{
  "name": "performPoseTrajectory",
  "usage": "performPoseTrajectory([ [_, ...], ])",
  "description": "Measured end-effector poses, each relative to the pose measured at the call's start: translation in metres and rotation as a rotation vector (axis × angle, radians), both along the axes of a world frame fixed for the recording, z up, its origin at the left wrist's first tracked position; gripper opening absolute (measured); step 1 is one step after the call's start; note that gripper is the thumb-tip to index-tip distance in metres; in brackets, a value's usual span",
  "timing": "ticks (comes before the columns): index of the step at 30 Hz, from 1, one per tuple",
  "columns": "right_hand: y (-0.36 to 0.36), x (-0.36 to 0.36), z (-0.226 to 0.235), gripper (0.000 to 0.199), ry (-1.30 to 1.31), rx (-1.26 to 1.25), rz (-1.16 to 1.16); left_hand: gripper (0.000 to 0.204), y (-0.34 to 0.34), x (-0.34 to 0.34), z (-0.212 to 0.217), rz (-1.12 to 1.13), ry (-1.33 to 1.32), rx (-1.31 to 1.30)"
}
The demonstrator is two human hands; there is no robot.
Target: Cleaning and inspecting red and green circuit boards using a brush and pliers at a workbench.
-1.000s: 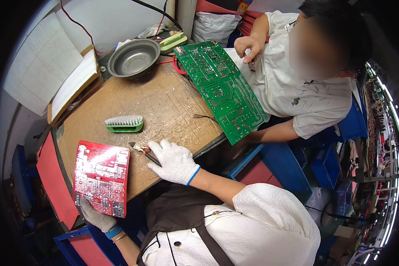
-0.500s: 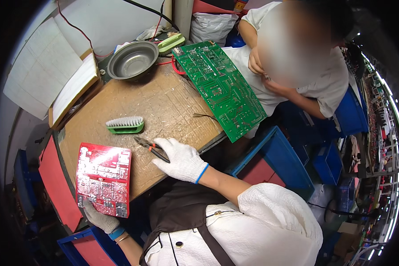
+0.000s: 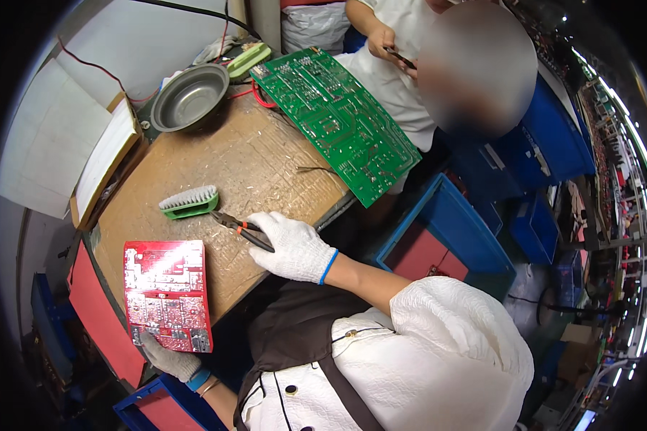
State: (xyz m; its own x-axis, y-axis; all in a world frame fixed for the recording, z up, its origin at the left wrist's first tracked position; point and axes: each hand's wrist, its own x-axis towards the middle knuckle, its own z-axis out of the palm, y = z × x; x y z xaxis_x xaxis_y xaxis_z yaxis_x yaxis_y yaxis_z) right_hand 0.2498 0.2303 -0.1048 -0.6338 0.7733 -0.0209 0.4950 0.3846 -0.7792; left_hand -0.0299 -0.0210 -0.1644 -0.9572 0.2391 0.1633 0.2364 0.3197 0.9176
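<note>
My left hand (image 3: 171, 358), in a white knit glove, grips the lower edge of a red circuit board (image 3: 167, 294) whose soldered side faces up and glares at the top. In my gloved right hand (image 3: 292, 248) is a pair of cutting pliers (image 3: 243, 230) with black and orange handles. Its jaws point left, apart from the board and close to a green brush (image 3: 189, 202) lying with white bristles upward. A larger green circuit board (image 3: 341, 122) rests at the table's far right, its outer end past the edge.
Cardboard with scattered clippings covers the table (image 3: 266, 158). A grey metal bowl (image 3: 190, 97) and a light-green brush (image 3: 249, 60) stand at the back. A co-worker (image 3: 392, 79) across holds a dark tool. Blue bins (image 3: 446, 230) stand below the right edge; a paper-filled box (image 3: 108, 158) is left.
The view has shifted, moving the background. The pliers' jaws now sit nearer the white-bristled brush. The co-worker's hand has risen and a dark tool now shows in it.
</note>
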Motion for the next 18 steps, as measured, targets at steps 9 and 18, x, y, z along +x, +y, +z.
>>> performPoseTrajectory([
  [9, -0.014, 0.015, 0.002, 0.045, 0.057, -0.048, 0.017, 0.051, 0.002, -0.009, 0.003, -0.06, -0.301, 0.321],
  [18, -0.018, 0.024, 0.0, 0.045, -0.001, 0.008, -0.051, 0.053, 0.011, 0.003, 0.017, -0.01, -0.398, 0.432],
])
